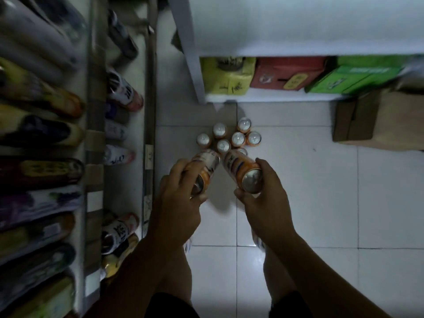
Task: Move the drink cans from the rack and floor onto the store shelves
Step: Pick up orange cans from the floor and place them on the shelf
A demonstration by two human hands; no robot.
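Over the tiled floor [298, 191], both hands were full: the left hand [179, 193] had its fingers curled round the left can [205, 165], the right hand [268, 200] clamped round the right can [241, 167], both orange and tilted, far ends nearly meeting. Just beyond, at least 6 floor cans [238, 139] stood upright, clustered near the white rack [286, 26]. Stocked store shelves [93, 115] lined the left.

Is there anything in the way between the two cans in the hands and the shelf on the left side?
Nothing visible blocks them. The left hand holds one orange can, the right hand a second can; the shelf beside the left hand has a bare stretch between its shelf cans.
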